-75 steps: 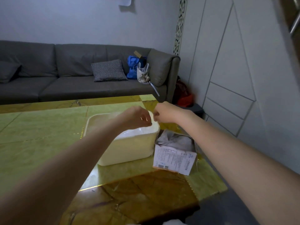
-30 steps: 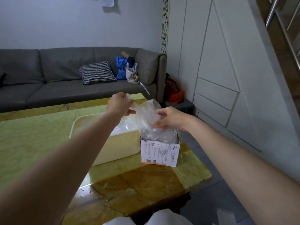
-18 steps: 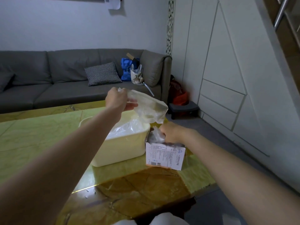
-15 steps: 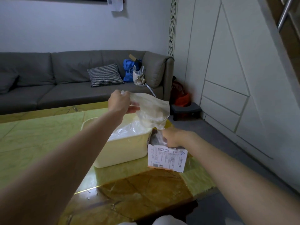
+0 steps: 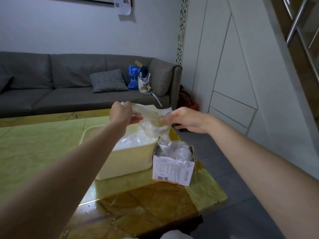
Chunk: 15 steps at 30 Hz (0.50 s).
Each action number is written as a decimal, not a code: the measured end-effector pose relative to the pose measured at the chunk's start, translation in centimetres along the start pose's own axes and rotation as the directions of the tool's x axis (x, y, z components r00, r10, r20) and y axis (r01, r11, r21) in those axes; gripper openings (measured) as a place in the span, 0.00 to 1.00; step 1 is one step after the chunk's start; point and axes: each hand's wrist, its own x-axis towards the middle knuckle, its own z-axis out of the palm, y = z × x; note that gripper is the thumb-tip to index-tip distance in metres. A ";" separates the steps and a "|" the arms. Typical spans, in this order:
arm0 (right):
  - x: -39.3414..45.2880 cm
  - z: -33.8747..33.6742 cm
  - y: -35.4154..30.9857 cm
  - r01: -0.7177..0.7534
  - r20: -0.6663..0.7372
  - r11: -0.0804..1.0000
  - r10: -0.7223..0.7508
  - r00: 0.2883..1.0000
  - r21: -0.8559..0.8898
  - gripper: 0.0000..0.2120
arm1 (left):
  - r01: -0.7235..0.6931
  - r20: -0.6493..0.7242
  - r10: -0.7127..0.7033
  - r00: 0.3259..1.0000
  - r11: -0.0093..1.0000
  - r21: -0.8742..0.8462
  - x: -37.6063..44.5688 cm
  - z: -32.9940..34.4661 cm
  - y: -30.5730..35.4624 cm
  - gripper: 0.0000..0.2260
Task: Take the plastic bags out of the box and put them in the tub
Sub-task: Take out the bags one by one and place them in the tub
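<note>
One long grey sofa (image 5: 69, 87) fills the far wall, with a checked cushion (image 5: 108, 80), a blue bag (image 5: 135, 76) and a pale tote (image 5: 144, 82) at its right end. In front of it stands the table (image 5: 34, 145), yellow-green with a glossy brown patch near the viewer. On the table sits the cream tub (image 5: 127, 161), already holding clear plastic (image 5: 133, 141), and touching its right side is the box (image 5: 173, 167), its top torn open and more clear bags (image 5: 176, 150) crumpled inside. The white label on the box front carries dense small print, barcodes and a blue logo; the writing is too small to read with any confidence, though it looks like Chinese characters. A printed sheet (image 5: 123, 5) hangs on the wall above, also unreadable. Above the gap between tub and box, one clear bag (image 5: 151, 119) is stretched between both hands. The left hand (image 5: 121, 112) is clenched on its left edge, and its forearm crosses over the tub, hiding part of the rim. The right hand (image 5: 186, 119) pinches the bag's right edge with the fingertips, the other fingers loosely spread. A red bag (image 5: 187, 100) sits on the floor by the sofa arm.
</note>
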 end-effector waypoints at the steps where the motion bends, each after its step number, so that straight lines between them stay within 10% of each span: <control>1: 0.3 0.5 -0.4 0.049 -0.113 0.994 -0.037 0.993 0.100 0.13 | -0.004 0.018 0.004 1.000 1.000 -0.011 -0.1 -0.1 0.0 0.17; 8: 3.8 1.9 -3.3 0.051 -0.767 0.986 -0.154 0.623 -0.156 0.12 | -0.075 0.108 0.056 0.993 0.981 0.181 -0.6 -2.5 0.6 0.16; 12: 4.5 2.8 -4.3 0.081 -0.742 0.914 -0.372 0.557 -0.398 0.12 | -0.054 -0.080 0.075 0.994 0.968 0.244 1.0 -5.5 0.2 0.17; 15: 4.4 3.7 -5.0 0.186 -0.519 0.770 -0.566 0.641 -0.610 0.12 | -0.100 0.040 0.093 0.995 0.968 0.231 1.5 -7.2 0.8 0.27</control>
